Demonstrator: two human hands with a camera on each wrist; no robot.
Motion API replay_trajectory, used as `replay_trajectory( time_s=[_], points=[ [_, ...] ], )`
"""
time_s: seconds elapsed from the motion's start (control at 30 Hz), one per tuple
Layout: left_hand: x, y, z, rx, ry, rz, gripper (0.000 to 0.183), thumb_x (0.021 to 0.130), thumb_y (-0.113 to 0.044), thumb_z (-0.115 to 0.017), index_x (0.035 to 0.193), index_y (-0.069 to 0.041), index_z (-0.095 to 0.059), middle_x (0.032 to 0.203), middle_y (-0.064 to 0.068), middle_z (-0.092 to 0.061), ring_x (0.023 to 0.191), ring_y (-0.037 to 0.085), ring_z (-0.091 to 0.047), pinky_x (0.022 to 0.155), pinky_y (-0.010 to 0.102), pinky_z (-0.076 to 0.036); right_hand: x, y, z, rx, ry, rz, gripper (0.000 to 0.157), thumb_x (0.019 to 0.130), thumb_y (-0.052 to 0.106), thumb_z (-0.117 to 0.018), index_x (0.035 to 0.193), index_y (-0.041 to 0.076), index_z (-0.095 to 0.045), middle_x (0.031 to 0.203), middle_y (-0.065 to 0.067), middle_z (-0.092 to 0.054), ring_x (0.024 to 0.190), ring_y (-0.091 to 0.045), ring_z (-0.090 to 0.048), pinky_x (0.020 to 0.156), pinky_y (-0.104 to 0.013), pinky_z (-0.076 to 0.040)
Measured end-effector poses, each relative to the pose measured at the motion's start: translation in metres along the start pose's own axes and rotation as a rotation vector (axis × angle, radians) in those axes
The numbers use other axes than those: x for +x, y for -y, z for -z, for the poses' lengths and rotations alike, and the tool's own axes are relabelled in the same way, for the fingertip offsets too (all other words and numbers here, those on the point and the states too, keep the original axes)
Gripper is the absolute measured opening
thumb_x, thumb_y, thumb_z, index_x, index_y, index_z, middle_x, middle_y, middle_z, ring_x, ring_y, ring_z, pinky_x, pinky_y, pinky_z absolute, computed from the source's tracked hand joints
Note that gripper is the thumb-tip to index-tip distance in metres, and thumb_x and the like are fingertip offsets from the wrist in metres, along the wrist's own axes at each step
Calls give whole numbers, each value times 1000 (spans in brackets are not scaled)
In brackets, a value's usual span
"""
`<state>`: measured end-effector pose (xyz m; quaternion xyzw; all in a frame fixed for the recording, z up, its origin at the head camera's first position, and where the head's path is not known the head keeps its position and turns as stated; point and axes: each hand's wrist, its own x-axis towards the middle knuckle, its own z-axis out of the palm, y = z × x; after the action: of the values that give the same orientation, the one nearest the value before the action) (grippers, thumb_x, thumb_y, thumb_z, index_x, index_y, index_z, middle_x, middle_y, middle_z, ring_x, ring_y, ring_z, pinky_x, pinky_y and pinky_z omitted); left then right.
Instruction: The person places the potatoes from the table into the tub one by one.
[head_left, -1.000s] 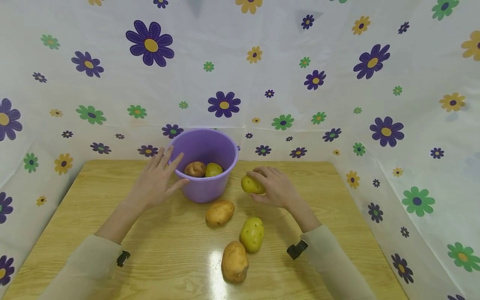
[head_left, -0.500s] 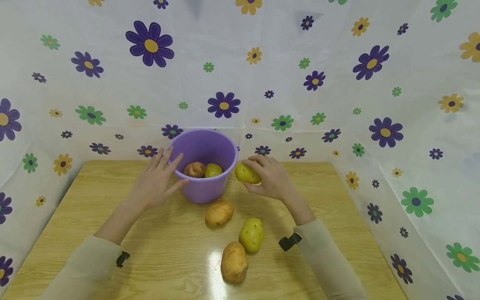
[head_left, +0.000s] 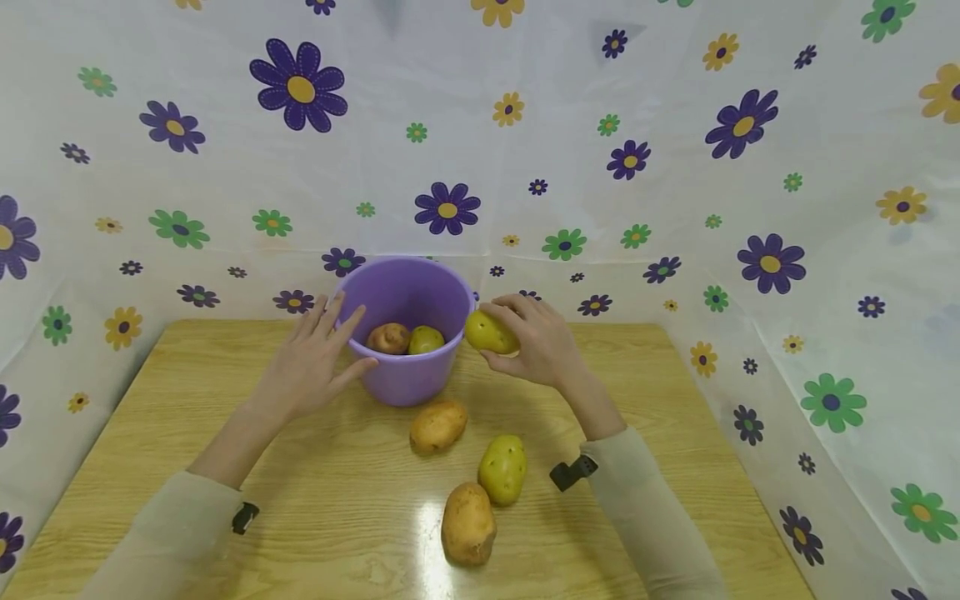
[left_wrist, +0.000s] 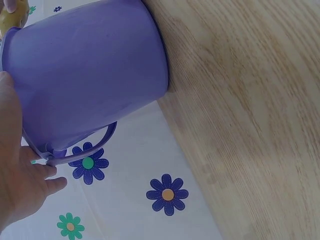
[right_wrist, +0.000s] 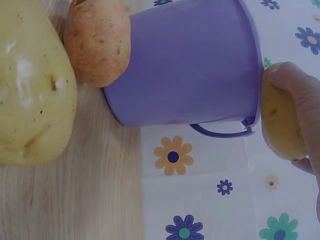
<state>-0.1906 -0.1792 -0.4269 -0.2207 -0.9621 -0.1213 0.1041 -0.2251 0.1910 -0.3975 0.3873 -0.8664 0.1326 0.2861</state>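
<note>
A purple bucket (head_left: pixel 408 379) stands near the back of the table, with a brownish potato (head_left: pixel 388 339) and a yellow-green potato (head_left: pixel 426 340) inside. My right hand (head_left: pixel 542 343) grips another yellow-green potato (head_left: pixel 489 332) between thumb and fingers, level with the bucket's right rim. In the right wrist view that held potato (right_wrist: pixel 281 112) overlaps the rim. On the bucket's left side my left hand (head_left: pixel 311 367) rests at the rim with fingers spread. Its fingers are also beside the bucket's handle (left_wrist: pixel 85 155) in the left wrist view.
In front of the bucket lies a tan potato (head_left: pixel 438 427). Nearer the front edge are a yellow-green potato (head_left: pixel 503 470) and a larger tan potato (head_left: pixel 469 524), side by side on the wooden table (head_left: pixel 315 500). A flower-print sheet (head_left: pixel 465 142) rises behind and at both sides.
My right hand has carried the yellow-green potato left and up toward the bucket's rim. The left hand has stayed in place, as have the potatoes on the table.
</note>
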Motion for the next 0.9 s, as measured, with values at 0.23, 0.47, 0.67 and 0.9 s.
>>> replay_trajectory(
  time_s=[0.23, 0.47, 0.67, 0.9],
  points=[
    [0, 0, 1, -18, 2, 4, 82, 105, -56, -56, 167, -9, -29, 176, 27, -12, 162, 54, -12, 130, 71, -19, 11, 5, 2, 7, -14, 16, 65, 80, 40, -87, 136, 13, -68, 126, -13, -71, 109, -31, -71, 88, -43, -63],
    [0, 0, 1, -1, 8, -1, 83, 105, -56, -56, 167, -9, -28, 176, 26, -11, 162, 53, -12, 130, 72, -20, 20, 8, 0, 2, -17, 27, 65, 80, 41, -87, 136, 13, -68, 128, -12, -71, 112, -32, -72, 91, -44, -64],
    [0, -1, 0, -8, 2, -4, 83, 105, -57, -56, 168, -10, -28, 177, 26, -11, 163, 53, -12, 130, 72, -19, 29, 12, -1, 14, -12, 24, 65, 81, 43, -88, 136, 14, -68, 129, -11, -71, 115, -32, -71, 95, -46, -63],
    [0, -1, -2, -22, 1, -1, 83, 105, -56, -56, 167, -9, -28, 176, 27, -10, 163, 54, -10, 130, 72, -18, 38, 18, -2, 33, 29, 20, 66, 84, 45, -87, 140, 15, -67, 133, -10, -69, 122, -32, -69, 102, -47, -60]
  ],
)
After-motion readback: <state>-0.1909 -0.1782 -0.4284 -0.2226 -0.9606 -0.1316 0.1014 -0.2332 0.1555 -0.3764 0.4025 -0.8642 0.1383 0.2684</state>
